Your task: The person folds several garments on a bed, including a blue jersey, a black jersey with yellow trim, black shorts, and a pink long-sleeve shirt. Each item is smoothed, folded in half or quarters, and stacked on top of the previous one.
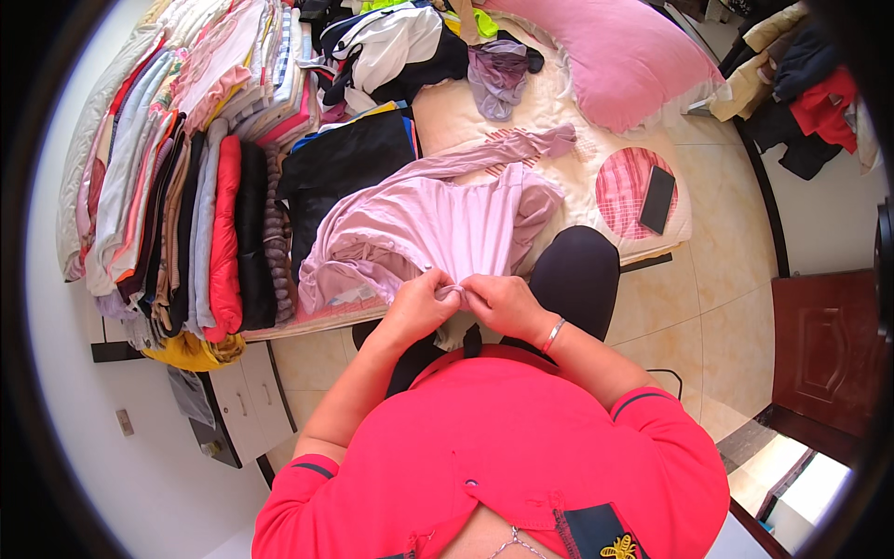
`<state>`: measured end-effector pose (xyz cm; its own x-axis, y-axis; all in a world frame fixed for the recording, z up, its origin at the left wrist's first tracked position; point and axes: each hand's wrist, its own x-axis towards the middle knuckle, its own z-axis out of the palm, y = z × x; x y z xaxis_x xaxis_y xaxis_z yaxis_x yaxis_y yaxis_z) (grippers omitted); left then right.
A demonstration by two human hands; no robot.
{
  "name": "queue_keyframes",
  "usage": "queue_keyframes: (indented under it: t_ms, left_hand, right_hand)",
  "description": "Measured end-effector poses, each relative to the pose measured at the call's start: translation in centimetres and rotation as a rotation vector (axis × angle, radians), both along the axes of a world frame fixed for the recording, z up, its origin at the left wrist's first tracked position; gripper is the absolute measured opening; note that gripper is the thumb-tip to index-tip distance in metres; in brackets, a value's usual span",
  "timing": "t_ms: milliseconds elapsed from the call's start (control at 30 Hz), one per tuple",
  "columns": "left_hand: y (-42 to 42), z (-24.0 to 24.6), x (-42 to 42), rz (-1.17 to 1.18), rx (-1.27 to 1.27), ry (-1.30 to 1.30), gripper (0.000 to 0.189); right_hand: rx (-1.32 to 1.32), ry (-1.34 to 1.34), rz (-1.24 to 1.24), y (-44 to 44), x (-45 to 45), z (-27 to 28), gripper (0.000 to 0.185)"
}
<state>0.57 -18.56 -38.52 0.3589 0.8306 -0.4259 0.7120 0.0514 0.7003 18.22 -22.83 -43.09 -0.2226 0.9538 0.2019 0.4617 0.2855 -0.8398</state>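
A pink long-sleeved garment lies spread over the edge of the bed, its fabric drawn into folds towards me. Both hands pinch its near edge close together, just above my lap. My left hand grips the cloth between thumb and fingers. Right beside it, my right hand holds the same gathered edge, a bracelet on its wrist. One sleeve stretches away to the upper right across the bed cover. The fingertips hide the exact bit of cloth being held.
Folded clothes stand in a tight row at the left, beside a folded black garment. Loose clothes are heaped at the back. A pink pillow and a dark phone lie on the right of the bed.
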Motion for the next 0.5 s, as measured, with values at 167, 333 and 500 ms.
queue_keyframes:
  t_ms: [167, 333, 500]
  left_hand:
    - [0.3, -1.2, -0.5, 0.028, -0.159, -0.075, 0.027]
    - [0.1, -2.1, -1.0, 0.167, -0.453, -0.33, 0.022]
    - [-0.6, -2.7, -1.4, 0.14, -0.384, -0.338, 0.02]
  right_hand:
    - [-0.03, 0.003, -0.004, -0.6, -0.3, -0.2, 0.013]
    - [-0.054, 0.038, -0.015, -0.6, -0.5, 0.8, 0.014]
    - [-0.098, -0.015, 0.036, -0.7, -0.2, 1.6, 0.017]
